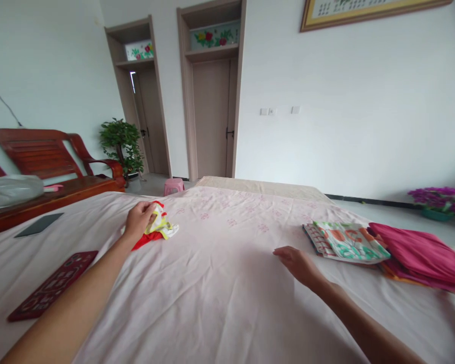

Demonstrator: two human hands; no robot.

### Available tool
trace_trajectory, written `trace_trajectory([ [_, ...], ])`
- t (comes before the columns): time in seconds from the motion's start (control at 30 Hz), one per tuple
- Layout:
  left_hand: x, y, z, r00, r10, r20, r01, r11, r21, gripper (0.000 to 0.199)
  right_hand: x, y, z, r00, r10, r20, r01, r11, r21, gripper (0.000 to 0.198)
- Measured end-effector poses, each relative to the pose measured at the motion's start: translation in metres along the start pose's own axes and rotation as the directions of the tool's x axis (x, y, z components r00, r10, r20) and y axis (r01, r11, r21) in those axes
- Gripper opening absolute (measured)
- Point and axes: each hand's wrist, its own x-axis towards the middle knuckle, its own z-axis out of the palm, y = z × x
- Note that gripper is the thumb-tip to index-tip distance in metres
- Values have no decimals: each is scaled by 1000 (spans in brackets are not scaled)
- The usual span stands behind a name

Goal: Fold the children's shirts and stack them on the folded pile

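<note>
My left hand is closed on a crumpled red, yellow and white cloth, which lies bunched on a pale pink flowered sheet. Its exact kind I cannot make out. My right hand is over the sheet, fingers loosely stretched to the left and holding nothing. Just right of that hand is a folded white cloth with an orange and green print. Beside it lies a stack of folded crimson cloth.
A dark red patterned phone case or phone and a flat grey item lie on the left. Beyond are a wooden bench with a plastic bag, a pink stool, a green plant and purple flowers.
</note>
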Motion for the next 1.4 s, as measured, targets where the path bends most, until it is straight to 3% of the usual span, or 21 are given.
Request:
trace_trajectory([
  [0.07,-7,32,19,999,50,14,-48,990,-132,24,2,-25,3,995,80,67,-94,966,242,32],
  [0.13,-26,62,41,992,92,89,-66,964,-258,30,3,-53,4,988,106,115,-151,845,513,42],
  [0.17,-39,75,52,977,95,192,-9,913,-408,33,2,-66,3,986,108,125,-163,774,612,46],
  [0.23,-67,90,71,922,77,379,154,826,-543,35,0,-88,2,984,94,152,-176,671,720,49],
  [0.3,-93,92,86,871,20,490,301,768,-566,33,-4,-98,4,970,71,235,-225,636,738,54],
  [0.43,-121,72,101,811,-133,570,490,688,-536,30,-14,-98,21,925,11,381,-289,670,683,77],
  [0.57,-129,66,111,765,-151,626,558,642,-526,33,-15,-107,48,941,-63,334,-192,711,677,75],
  [0.7,-132,82,124,745,-37,667,550,600,-581,38,-7,-132,60,960,-174,221,-52,664,746,70],
  [0.77,-134,85,129,708,38,706,523,643,-559,43,-1,-137,60,979,-141,148,-27,625,780,89],
  [0.83,-141,80,132,688,65,723,444,750,-490,47,5,-133,61,989,-46,140,-83,611,787,102],
  [0.93,-163,65,129,739,15,673,225,937,-268,37,11,-119,64,971,176,160,-237,659,713,87],
  [1.0,-186,58,124,745,6,667,47,997,-62,32,13,-110,66,949,271,159,-304,665,682,70],
  [1.07,-209,54,119,707,40,706,-174,977,120,35,14,-107,67,940,296,171,-324,610,724,61],
  [1.13,-227,53,119,681,80,728,-388,882,266,41,15,-109,66,934,310,177,-321,513,796,55],
  [1.2,-234,49,123,682,101,724,-517,767,380,31,17,-112,64,924,333,186,-322,419,849,51],
  [1.27,-229,42,126,699,100,709,-539,725,429,15,21,-113,55,912,362,192,-323,346,881,45],
  [1.33,-215,35,125,733,80,676,-468,780,415,14,26,-109,39,905,391,171,-302,304,904,40],
  [1.4,-196,30,118,802,42,596,-326,866,379,16,29,-101,16,906,405,119,-248,282,927,38],
])
